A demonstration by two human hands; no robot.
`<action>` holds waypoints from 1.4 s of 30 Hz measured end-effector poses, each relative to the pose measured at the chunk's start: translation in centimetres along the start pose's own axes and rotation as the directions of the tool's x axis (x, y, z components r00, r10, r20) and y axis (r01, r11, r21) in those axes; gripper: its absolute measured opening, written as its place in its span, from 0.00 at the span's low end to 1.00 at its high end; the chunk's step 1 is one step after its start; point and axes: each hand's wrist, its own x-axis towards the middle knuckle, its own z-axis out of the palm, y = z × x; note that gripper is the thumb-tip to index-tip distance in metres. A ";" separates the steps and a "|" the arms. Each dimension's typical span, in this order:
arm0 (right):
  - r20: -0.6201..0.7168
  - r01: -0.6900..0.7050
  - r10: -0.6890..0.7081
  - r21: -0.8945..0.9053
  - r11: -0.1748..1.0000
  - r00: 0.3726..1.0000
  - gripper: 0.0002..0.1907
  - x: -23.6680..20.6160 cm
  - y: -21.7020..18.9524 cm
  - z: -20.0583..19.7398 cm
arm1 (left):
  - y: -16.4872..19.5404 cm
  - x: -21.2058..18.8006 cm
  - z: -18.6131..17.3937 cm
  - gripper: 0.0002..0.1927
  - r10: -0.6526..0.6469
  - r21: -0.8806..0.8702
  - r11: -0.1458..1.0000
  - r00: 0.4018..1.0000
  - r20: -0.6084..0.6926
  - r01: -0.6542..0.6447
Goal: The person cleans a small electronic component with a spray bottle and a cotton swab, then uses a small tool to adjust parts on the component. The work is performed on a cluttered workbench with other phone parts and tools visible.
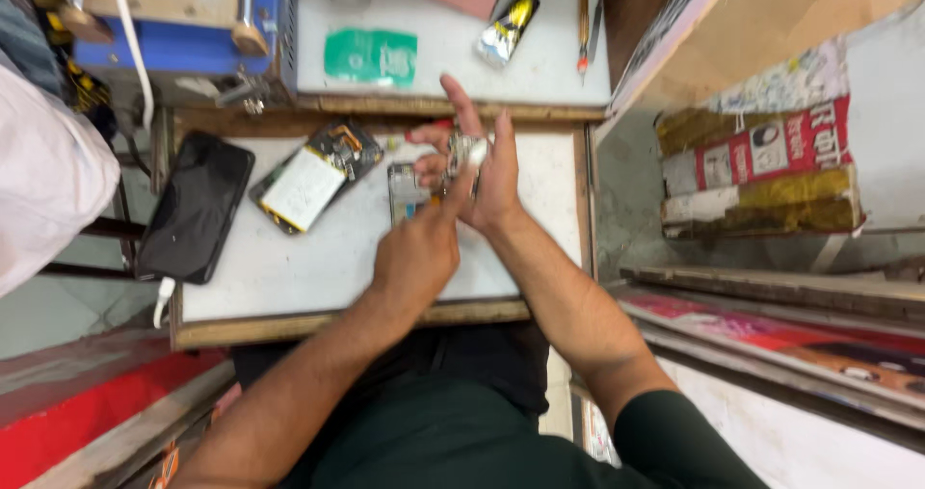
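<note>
Holding a small phone part (461, 152) near the desk's (289, 277) far edge, your right hand (491, 176) is clamped on it. Your left hand (416, 248), fingers curled together, points up at it from just below.

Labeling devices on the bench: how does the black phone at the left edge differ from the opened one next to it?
The black phone looks closed, showing one dark glossy face; the opened phone has its insides exposed, with a pale battery and circuit boards. The black phone hangs half over the white work board's left edge; the opened phone lies fully on it. Both lie flat and tilted, untouched by either hand.
</note>
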 end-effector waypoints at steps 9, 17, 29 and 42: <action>-0.001 -0.008 0.008 0.019 1.000 1.000 0.44 0.2 -0.2 -0.4 | -0.2 0.1 1.2 0.38 0.025 0.018 1.000 0.999 -0.036 -0.025; 0.017 0.036 -0.037 0.052 0.998 0.999 0.42 0.2 -0.7 -0.7 | 0.5 -0.4 1.0 0.40 0.011 0.018 1.000 0.999 0.048 -0.012; 0.000 0.054 -0.054 0.011 0.998 0.999 0.44 0.3 -0.7 -0.7 | 0.2 0.4 1.5 0.39 0.059 0.103 0.993 0.998 -0.011 -0.057; -0.011 0.091 -0.091 0.034 0.995 0.996 0.44 0.2 -0.3 -0.2 | -0.5 1.2 1.2 0.39 0.117 0.083 0.990 0.991 -0.059 -0.112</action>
